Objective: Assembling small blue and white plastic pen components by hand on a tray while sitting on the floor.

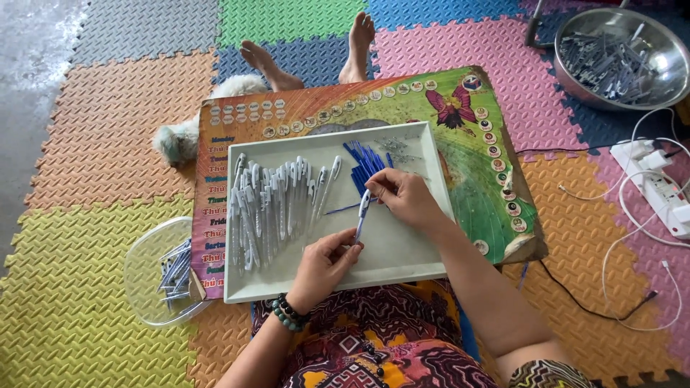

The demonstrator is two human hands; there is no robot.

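My left hand pinches the lower end of a white pen over a pale tray. My right hand holds the pen's upper end, right next to a bundle of blue refills. A row of several white pen barrels lies on the tray's left half. A few small springs lie at the tray's far right corner. A single blue refill lies loose near the pen.
The tray rests on a colourful lap board over foam floor mats. A clear plastic dish with finished pens sits at left. A metal bowl of parts is at far right, a power strip with white cables beside it. A small furry dog lies by my feet.
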